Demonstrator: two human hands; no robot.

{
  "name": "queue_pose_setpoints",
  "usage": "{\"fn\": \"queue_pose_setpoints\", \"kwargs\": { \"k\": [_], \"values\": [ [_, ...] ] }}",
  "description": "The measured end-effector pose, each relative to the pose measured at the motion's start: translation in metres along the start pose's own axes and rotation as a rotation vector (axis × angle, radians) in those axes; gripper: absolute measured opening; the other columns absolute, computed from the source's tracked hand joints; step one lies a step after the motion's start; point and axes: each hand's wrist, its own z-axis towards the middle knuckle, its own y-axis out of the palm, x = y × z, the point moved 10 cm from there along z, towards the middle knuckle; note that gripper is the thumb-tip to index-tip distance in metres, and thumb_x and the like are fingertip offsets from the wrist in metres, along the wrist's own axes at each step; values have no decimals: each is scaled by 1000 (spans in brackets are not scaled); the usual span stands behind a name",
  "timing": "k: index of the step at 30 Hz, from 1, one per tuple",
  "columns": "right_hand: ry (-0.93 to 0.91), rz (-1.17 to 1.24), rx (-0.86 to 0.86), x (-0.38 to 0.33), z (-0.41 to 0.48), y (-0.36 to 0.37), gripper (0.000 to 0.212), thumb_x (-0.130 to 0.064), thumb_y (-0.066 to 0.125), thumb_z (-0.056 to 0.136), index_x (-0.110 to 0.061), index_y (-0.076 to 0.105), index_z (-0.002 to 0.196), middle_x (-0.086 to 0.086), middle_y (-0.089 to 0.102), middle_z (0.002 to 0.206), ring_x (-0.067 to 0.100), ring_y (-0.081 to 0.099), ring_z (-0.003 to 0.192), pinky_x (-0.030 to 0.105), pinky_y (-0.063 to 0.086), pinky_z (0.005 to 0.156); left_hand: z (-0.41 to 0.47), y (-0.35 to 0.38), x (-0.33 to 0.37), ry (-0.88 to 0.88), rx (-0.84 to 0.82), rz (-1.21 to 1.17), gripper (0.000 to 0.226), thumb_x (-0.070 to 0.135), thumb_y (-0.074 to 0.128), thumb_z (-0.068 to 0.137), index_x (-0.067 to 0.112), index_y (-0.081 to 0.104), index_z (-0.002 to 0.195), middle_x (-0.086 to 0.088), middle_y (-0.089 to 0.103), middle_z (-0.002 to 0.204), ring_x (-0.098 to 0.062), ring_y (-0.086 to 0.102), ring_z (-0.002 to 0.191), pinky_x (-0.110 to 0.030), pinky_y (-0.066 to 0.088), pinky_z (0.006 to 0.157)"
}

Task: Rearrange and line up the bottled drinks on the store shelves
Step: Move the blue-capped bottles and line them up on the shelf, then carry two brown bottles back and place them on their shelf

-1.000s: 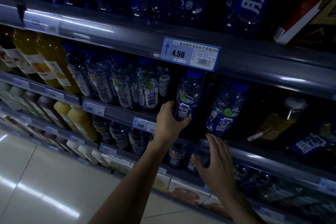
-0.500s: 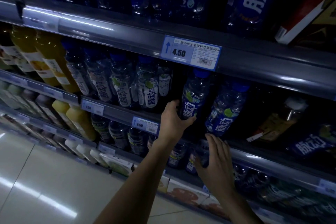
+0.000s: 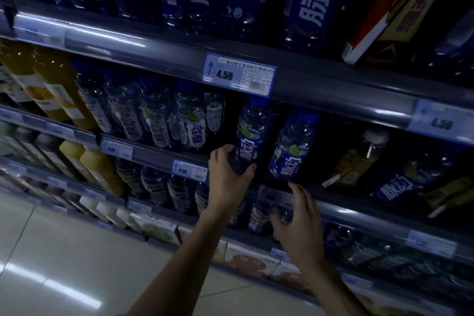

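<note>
My left hand [image 3: 228, 177] grips the lower part of a blue-labelled bottle [image 3: 251, 131] standing on the middle shelf [image 3: 359, 210]. A second blue-labelled bottle [image 3: 292, 146] stands tilted just to its right. Below that one, my right hand [image 3: 300, 223] hovers in front of the shelf rail with fingers spread and relaxed, holding nothing. A row of several white-labelled bottles [image 3: 159, 120] fills the same shelf to the left, with a dark gap between them and the held bottle.
Yellow juice bottles [image 3: 53, 90] stand at the far left. A price tag reading 4.50 [image 3: 239, 75] hangs on the upper rail. A blue bottle [image 3: 400, 185] and an amber bottle [image 3: 359, 159] lie tipped over at the right. More bottles fill the lower shelves; tiled floor [image 3: 64, 264] below.
My left hand has shifted the held bottle slightly to the right, closer to the second blue bottle. My right hand stays in nearly the same place below it.
</note>
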Motion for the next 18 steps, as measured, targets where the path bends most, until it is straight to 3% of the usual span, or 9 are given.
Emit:
{"fn": "queue_pose_setpoints", "kwargs": {
  "k": [3,7,11,14,18],
  "values": [
    [8,40,45,5,-4,-28,66,-27,67,83,-16,38,142,8,44,142,29,45,125,47,44,97,-25,4,10,2,-9,-34,50,36,72,81,27,45,123,11,40,117,-3,43,104,-23,39,85],
    [36,58,120,23,-5,-69,63,-28,66,83,-15,40,139,9,47,138,29,47,123,47,46,95,-47,23,25,-6,-57,-60,53,33,73,81,24,46,126,9,44,122,-6,46,110,-25,41,88],
    [82,64,216,50,-8,-109,61,-26,68,83,-14,42,137,10,51,132,29,49,119,41,47,93,-64,53,55,69,-111,-49,54,31,74,81,20,47,127,6,46,119,-7,48,108,-12,38,83],
    [125,66,250,76,-14,-133,62,-28,67,83,-15,41,138,9,50,131,28,51,117,41,48,93,-77,86,76,72,-175,-43,57,32,74,80,24,45,128,12,44,119,-5,45,110,-23,40,89],
    [187,77,276,117,-22,-163,62,-27,67,84,-17,40,139,8,47,134,27,49,119,43,47,95,-88,127,99,78,-223,-32,62,30,75,80,19,43,132,6,44,125,-6,43,114,-17,34,91]
  ]
}}
